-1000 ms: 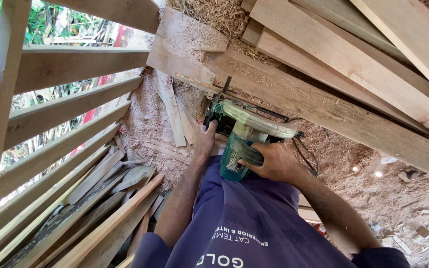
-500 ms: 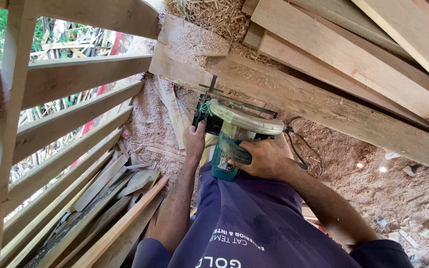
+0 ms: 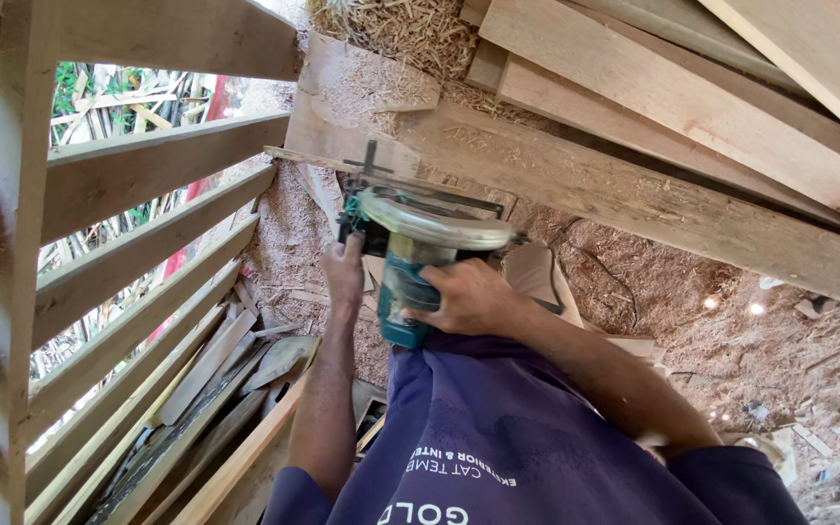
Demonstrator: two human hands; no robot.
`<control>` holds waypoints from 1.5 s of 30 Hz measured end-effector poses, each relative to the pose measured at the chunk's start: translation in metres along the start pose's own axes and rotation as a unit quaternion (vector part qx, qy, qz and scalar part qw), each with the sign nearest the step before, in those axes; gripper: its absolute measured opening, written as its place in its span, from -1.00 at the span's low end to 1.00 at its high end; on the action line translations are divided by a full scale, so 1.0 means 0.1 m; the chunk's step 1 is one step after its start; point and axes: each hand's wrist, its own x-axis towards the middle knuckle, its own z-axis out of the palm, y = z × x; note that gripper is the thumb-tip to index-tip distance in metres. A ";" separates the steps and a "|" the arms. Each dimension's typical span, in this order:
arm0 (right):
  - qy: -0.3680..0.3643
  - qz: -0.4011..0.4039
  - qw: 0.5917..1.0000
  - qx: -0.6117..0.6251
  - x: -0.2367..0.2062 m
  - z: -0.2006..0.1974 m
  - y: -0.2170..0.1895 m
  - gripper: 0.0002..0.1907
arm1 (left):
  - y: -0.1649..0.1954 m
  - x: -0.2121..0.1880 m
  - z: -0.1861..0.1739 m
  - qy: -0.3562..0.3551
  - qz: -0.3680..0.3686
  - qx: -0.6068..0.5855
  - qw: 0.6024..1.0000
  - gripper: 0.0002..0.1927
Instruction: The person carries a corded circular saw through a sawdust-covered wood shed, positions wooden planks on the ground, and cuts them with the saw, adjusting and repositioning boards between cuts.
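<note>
A teal circular saw (image 3: 410, 243) with a silver blade guard sits against the near edge of a long rough wooden plank (image 3: 634, 190). My right hand (image 3: 469, 297) grips the saw's rear handle. My left hand (image 3: 344, 272) holds the saw's left side near the front grip. A thin strip of wood (image 3: 342, 165) runs along the plank edge just past the saw's base. My purple shirt fills the lower middle of the view.
Stacked planks (image 3: 692, 68) lean across the upper right. A slatted wooden frame (image 3: 99, 253) stands at left, with offcuts (image 3: 216, 389) piled below it. Sawdust and chips cover the ground (image 3: 780, 340). A black cord (image 3: 614, 282) trails right of the saw.
The saw and both hands have moved left along the plank edge. The view has shifted with them.
</note>
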 end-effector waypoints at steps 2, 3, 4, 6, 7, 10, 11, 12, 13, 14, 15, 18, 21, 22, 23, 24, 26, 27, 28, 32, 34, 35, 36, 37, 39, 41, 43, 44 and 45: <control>-0.029 0.019 0.999 -0.011 0.14 0.07 -0.06 -0.37 | -0.05 0.11 -0.12 0.005 -0.003 -0.005 1.000 -0.43; -0.043 0.028 0.999 -0.017 0.22 0.10 -0.09 -0.35 | -0.06 0.17 -0.19 0.002 -0.013 -0.029 0.999 -0.44; -0.053 0.033 0.998 -0.008 0.31 0.14 -0.12 -0.33 | -0.04 0.22 -0.26 -0.001 -0.021 -0.053 0.998 -0.45; -0.080 0.031 0.996 0.026 0.52 0.22 -0.20 -0.32 | 0.02 0.32 -0.44 0.000 0.000 -0.064 0.998 -0.52; -0.096 0.025 0.994 0.051 0.60 0.25 -0.24 -0.33 | 0.04 0.35 -0.54 0.017 0.014 -0.023 0.999 -0.49; -0.029 -0.038 0.999 -0.011 0.62 0.30 -0.30 -0.35 | 0.26 0.27 -0.82 0.030 0.001 -0.030 0.999 -0.54; -0.015 -0.043 0.999 0.011 0.54 0.28 -0.28 -0.37 | 0.35 0.20 -0.90 0.029 -0.010 -0.054 0.998 -0.57; 0.000 -0.049 0.998 0.031 0.42 0.25 -0.25 -0.39 | 0.44 0.10 -0.97 -0.013 0.007 -0.056 0.998 -0.56; 0.014 -0.056 0.997 0.053 0.29 0.21 -0.23 -0.40 | 0.51 -0.02 -1.03 -0.055 0.022 -0.056 0.997 -0.54; 0.012 -0.041 0.998 0.040 0.13 0.14 -0.16 -0.41 | 0.58 -0.11 -1.06 -0.092 0.035 -0.056 0.994 -0.53; 0.008 -0.024 0.999 0.031 -0.10 0.07 -0.09 -0.41 | 0.65 -0.17 -1.05 -0.092 0.017 -0.062 0.994 -0.56; 0.064 0.059 0.996 0.019 -0.95 -0.16 0.08 -0.50 | 0.69 -0.32 -0.69 -0.058 -0.049 -0.054 0.996 -0.50; 0.165 0.129 0.978 0.013 -1.87 -0.35 0.16 -0.49 | 0.66 -0.37 -0.05 -0.074 -0.126 -0.035 0.989 -0.44; 0.174 0.171 0.970 0.013 -2.12 -0.37 0.18 -0.49 | 0.66 -0.39 0.15 -0.091 -0.123 -0.039 0.987 -0.44; 0.182 0.213 0.960 0.013 -2.38 -0.39 0.21 -0.49 | 0.67 -0.41 0.34 -0.109 -0.122 -0.043 0.986 -0.45; 0.188 0.262 0.946 0.030 -2.62 -0.39 0.24 -0.48 | 0.70 -0.42 0.54 -0.108 -0.124 -0.059 0.985 -0.44; 0.217 0.325 0.920 0.040 -3.06 -0.36 0.29 -0.47 | 0.83 -0.39 0.88 -0.100 -0.128 -0.100 0.982 -0.39; 0.240 0.341 0.908 0.034 -3.27 -0.33 0.31 -0.48 | 0.90 -0.38 1.03 -0.093 -0.133 -0.123 0.979 -0.34; 0.262 0.359 0.895 0.027 -3.45 -0.26 0.32 -0.48 | 0.97 -0.35 1.16 -0.071 -0.171 -0.081 0.979 -0.31; 0.302 0.375 0.875 0.045 -3.97 0.00 0.38 -0.49 | 1.20 -0.20 1.59 0.020 -0.253 -0.044 0.966 -0.36; 0.291 0.397 0.867 0.080 -4.08 0.13 0.43 -0.48 | 1.23 -0.14 1.73 -0.043 -0.176 0.229 0.956 -0.33; 0.283 0.419 0.858 0.094 -4.12 0.18 0.46 -0.48 | 1.22 -0.12 1.75 -0.122 -0.077 0.504 0.851 -0.29; 0.272 0.439 0.850 0.107 -4.15 0.22 0.48 -0.47 | 1.20 -0.15 1.76 -0.187 0.027 0.727 0.660 -0.24; 0.261 0.457 0.842 0.120 -4.18 0.24 0.51 -0.47 | 1.16 -0.18 1.74 -0.101 -0.031 0.577 0.810 -0.35; 0.275 0.428 0.851 0.126 -4.24 0.23 0.56 -0.45 | 1.04 -0.29 1.64 0.083 -0.136 0.190 0.969 -0.53; 0.281 0.418 0.855 0.125 -4.28 0.21 0.58 -0.44 | 0.93 -0.47 1.42 -0.008 0.118 0.255 0.960 -0.43; 0.281 0.421 0.855 0.113 -4.29 0.15 0.60 -0.43 | 0.96 -0.53 1.21 -0.089 0.274 0.310 0.906 -0.42; 0.273 0.429 0.853 0.115 -4.27 0.11 0.62 -0.43 | 1.00 -0.52 1.11 -0.122 0.302 0.340 0.882 -0.48; 0.263 0.435 0.853 0.117 -4.25 0.08 0.63 -0.42 | 1.05 -0.49 1.02 -0.153 0.327 0.369 0.856 -0.53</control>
